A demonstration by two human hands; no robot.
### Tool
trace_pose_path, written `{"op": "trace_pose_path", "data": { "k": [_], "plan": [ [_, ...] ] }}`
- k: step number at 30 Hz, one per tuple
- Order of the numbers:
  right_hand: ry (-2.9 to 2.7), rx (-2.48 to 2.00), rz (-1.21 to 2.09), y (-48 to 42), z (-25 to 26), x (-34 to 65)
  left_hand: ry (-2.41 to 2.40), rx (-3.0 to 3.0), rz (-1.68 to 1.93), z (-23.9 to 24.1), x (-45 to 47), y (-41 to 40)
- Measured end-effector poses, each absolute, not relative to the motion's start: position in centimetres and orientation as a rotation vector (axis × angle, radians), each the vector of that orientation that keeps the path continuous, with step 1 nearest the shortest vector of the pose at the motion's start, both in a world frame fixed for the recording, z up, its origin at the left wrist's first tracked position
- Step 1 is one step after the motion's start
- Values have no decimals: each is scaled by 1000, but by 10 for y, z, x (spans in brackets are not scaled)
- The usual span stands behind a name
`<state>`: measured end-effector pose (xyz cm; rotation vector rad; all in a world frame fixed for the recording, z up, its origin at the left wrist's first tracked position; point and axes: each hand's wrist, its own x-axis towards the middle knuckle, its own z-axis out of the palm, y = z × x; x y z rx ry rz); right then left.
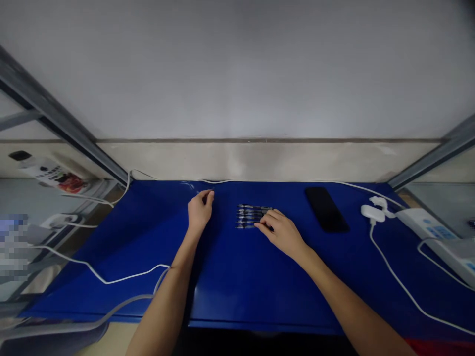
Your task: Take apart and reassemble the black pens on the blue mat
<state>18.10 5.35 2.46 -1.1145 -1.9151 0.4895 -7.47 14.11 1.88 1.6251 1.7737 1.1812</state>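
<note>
On the bench [230,287], our loosely open right hand [282,231] touches the pens [252,216], lying left-to-right; our empty, half-curled left hand [199,210] rests apart.

The pens [253,216] are lying on the table [230,287] between the left hand [199,211] and the right hand [282,232]; the phone [326,209] is lying further right.

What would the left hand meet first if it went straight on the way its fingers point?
Most likely the white cable that runs along the far edge of the blue table, just ahead of the left hand. Behind it stands the wall. Depth is hard to judge here.
</note>
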Motion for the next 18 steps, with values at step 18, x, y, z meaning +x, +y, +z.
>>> {"op": "trace_pose_path", "data": {
  "k": [18],
  "plan": [
    [-2384,-1223,209,56,22,187,2456,2027,699,21,-85,135]
  ]
}}
